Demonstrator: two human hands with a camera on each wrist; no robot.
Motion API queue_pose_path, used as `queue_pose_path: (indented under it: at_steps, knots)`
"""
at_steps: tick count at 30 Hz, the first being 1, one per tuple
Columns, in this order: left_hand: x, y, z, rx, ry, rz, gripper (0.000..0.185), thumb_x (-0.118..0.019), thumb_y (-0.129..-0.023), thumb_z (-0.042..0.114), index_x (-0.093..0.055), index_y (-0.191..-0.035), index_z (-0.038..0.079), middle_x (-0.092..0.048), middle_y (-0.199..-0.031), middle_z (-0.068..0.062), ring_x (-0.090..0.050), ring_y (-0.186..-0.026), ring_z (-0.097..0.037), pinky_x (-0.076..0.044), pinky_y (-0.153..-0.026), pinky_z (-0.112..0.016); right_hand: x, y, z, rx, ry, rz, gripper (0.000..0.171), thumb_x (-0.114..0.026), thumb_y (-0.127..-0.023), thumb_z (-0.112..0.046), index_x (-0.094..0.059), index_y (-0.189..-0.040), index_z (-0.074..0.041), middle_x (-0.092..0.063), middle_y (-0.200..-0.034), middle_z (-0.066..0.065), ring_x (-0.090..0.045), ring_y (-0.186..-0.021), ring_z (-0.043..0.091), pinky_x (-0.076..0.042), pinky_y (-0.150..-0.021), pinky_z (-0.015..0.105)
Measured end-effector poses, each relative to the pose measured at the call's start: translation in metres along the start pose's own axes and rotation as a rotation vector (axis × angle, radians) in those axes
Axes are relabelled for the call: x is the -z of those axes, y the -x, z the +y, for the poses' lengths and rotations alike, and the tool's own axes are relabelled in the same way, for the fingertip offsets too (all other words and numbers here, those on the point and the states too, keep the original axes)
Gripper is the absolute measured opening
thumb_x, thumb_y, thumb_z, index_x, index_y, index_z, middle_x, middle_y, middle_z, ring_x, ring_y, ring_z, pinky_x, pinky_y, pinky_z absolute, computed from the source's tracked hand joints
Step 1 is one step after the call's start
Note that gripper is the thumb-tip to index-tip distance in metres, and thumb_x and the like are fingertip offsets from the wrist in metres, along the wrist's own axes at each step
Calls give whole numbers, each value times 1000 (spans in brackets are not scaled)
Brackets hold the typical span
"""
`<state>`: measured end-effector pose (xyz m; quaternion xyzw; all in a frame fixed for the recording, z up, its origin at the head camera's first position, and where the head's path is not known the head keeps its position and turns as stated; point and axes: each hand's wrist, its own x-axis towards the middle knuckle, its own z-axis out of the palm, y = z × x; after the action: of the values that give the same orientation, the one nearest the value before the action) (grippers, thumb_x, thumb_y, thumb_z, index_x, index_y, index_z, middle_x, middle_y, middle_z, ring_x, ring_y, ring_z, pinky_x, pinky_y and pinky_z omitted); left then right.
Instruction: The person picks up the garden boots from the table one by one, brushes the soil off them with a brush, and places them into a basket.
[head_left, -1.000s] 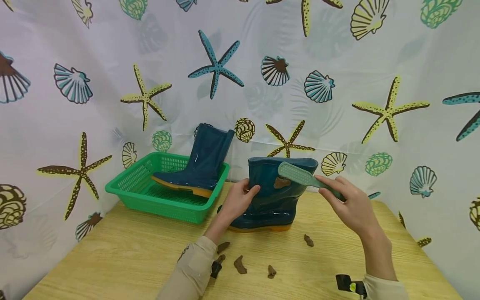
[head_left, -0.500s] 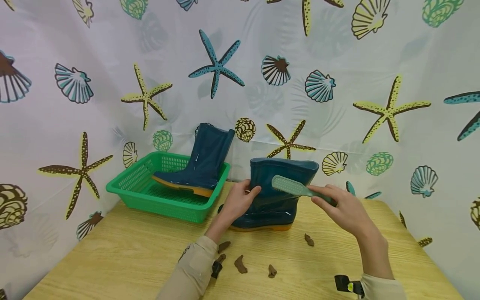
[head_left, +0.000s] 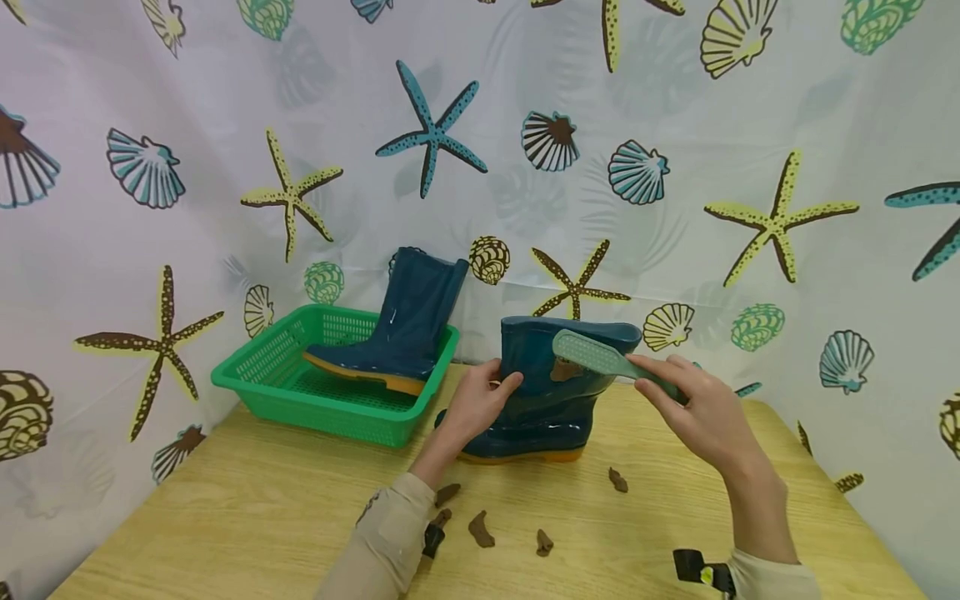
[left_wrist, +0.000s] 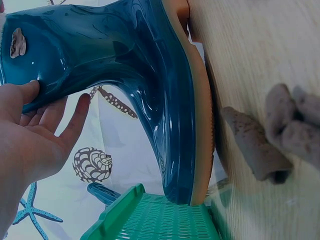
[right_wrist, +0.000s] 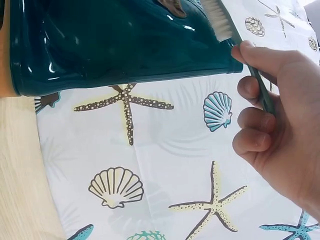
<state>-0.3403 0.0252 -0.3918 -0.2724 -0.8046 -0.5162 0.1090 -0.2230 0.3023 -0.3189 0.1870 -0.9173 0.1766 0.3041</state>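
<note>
A dark blue rubber boot [head_left: 547, 400] with a tan sole stands on the wooden table [head_left: 225, 517]. A brown mud patch [head_left: 564, 369] clings to its shaft. My left hand [head_left: 480, 400] grips the shaft's left side, thumb in front. My right hand [head_left: 697, 408] holds a pale green brush [head_left: 600, 357] by its handle, with the head lying on the shaft just above the patch. The left wrist view shows the boot [left_wrist: 150, 75], my left hand [left_wrist: 30, 130] and the patch [left_wrist: 17, 42]. In the right wrist view the brush's bristles [right_wrist: 217, 20] press on the boot [right_wrist: 115, 45] under my right hand [right_wrist: 280, 125].
A green plastic basket [head_left: 300, 392] at the back left holds a second blue boot [head_left: 408, 321]. Several brown mud clumps [head_left: 480, 529] lie on the table near my forearms, one [head_left: 617, 479] to the right. A seashell-print curtain [head_left: 675, 167] closes the back and sides.
The brush stroked down over the mud patch half a second ago and is now back up near the shaft's top, so the patch shows again. My left hand has stayed on the boot.
</note>
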Motion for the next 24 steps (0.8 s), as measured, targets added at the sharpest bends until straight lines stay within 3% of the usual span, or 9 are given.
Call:
queue_pose_path:
  at_steps: [7,12,16,20,24]
  knots:
    - [2,1,1,3,3,-13,37,-56,-103,30,-41,-75,10,-30,-67,0,-36,-55,-13,-36,-58,-25,-8,-1,0,-67,7,-153,36,-59,-101,-31,-64,-135,-18,-68,-108,6,-56,-79,14,-44,-65,34]
    - [3,1,2,-6,-8,-11,39,-56,-103,30,-39,-75,10,-28,-67,-1,-35,-55,-15,-36,-58,-26,-9,-1,0,-63,-26,-187,37,-59,-101,-32,-63,-135,-19,-69,-117,8,-62,-92,22,-49,-74,43]
    - [2,1,2,0,-22,-10,38,-57,-103,30,-39,-75,10,-29,-67,0,-45,-57,-13,-39,-61,-26,-8,0,0,-57,-47,-213,37,-59,-101,-32,-64,-135,-20,-68,-121,8,-62,-94,21,-49,-76,44]
    - [2,1,2,4,-20,-5,38,-56,-103,31,-40,-75,10,-30,-67,0,-46,-59,-13,-41,-63,-27,-6,1,1,-36,-73,-212,35,-59,-101,-30,-64,-134,-19,-68,-108,2,-54,-79,10,-44,-70,34]
    - [2,1,2,15,-7,4,40,-56,-103,32,-38,-74,10,-29,-67,-1,-44,-58,-16,-41,-64,-29,-2,1,2,-3,-82,-117,34,-61,-100,-24,-65,-133,-18,-60,-90,-6,-41,-66,4,-36,-61,27]
